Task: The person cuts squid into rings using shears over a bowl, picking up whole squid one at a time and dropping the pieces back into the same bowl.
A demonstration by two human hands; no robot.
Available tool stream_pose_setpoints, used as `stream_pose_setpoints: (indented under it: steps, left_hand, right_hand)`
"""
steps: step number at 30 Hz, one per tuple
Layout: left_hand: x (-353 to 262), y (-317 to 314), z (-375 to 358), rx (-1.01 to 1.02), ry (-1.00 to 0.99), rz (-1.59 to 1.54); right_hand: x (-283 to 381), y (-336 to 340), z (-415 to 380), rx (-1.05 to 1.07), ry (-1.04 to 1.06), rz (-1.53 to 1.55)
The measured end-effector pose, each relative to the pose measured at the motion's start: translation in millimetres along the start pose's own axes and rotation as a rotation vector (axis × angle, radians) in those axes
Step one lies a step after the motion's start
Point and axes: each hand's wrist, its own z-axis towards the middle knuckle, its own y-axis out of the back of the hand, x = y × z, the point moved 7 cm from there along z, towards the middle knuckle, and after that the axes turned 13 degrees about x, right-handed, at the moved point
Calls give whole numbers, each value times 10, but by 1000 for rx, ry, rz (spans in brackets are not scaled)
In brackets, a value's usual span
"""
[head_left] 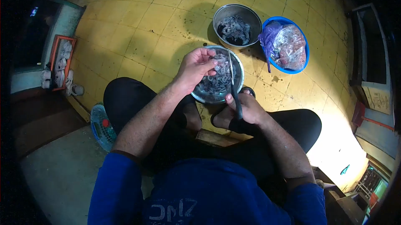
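Head | left hand [197,68] pinches pale seafood [217,58] over metal bowl [239,74] of cut grey pieces [215,83] | right hand [249,110] grips black-handled knife [234,85], blade over bowl's right side

Underfoot, a yellow tiled floor [142,20], wet-spotted in places, with a glaring bright patch [334,154] toward the lower right. Over on the left, an orange rack [67,38] holding pale shoes [60,76], with a white shoe [77,90] on the floor just beside. Nearer, a round blue-green openwork object [99,131] with a red piece [106,123]. Far right, a pale printed panel [377,99], lettering too small to read.
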Motion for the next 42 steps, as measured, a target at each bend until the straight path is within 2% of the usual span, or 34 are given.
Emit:
stream_pose_setpoints:
  steps: [3, 5, 6, 8, 9, 12, 14, 16, 18, 20, 22, 24, 26, 27, 30, 33, 36, 37, 39, 42]
  left_hand:
    - [32, 72, 13, -37, 52, 128]
    - [61, 97, 78, 31, -4, 575]
    - [51, 86, 73, 31, 0, 576]
    - [116, 96, 66, 30, 226, 927]
    - [119, 99, 78, 21, 178, 974]
    - [173, 210, 141, 27, 232, 869]
    - [261, 365, 257, 23, 188, 898]
    - [428, 486, 337, 35, 392, 1157]
    - [837, 629, 427, 105, 396, 1245]
    - [1260, 662, 454, 331, 662, 1580]
    - [1677, 868, 458, 280, 587, 1586]
    - [1816, 854, 429, 237, 511, 1588]
    - [1792, 821, 414, 19, 453, 1653]
    - [1880, 844, 435, 59, 598, 1579]
    - [1913, 886, 455, 53, 659, 1527]
    - [1820, 869, 502, 134, 556, 1559]
    - [1643, 860, 460, 92, 450, 1481]
    - [1654, 896, 440, 86, 448, 1483]
    - [1732, 872, 402, 203, 523, 1539]
    - [1738, 717, 370, 123, 589, 1563]
  right_hand:
    - [28, 121, -65, -125, -12, 28]
    - [31, 184, -122, -147, -24, 48]
    - [34, 232, -156, -172, -36, 67]
    - [70, 311, -210, -165, -45, 90]
    - [47, 346, -228, -170, -59, 80]
    - [66, 405, -285, -189, -78, 76]
    - [71, 436, -309, -197, -81, 69]
    - [63, 437, -307, -209, -77, 39]
    - [40, 435, -296, -222, -76, 8]
    - [0, 404, -266, -177, -120, -60]
    - [29, 390, -268, -181, -120, -58]
    - [32, 397, -266, -188, -127, -54]
    - [25, 409, -253, -177, -122, -62]
    - [-15, 408, -229, -156, -162, -74]
    - [51, 416, -220, -175, -92, -25]
    - [138, 437, -225, -162, -103, -51]
    - [22, 413, -167, -145, -147, -140]
    - [3, 395, -149, -147, -142, -143]
    - [-31, 394, -148, -179, -134, -171]
    - [-79, 390, -164, -182, -158, -168]
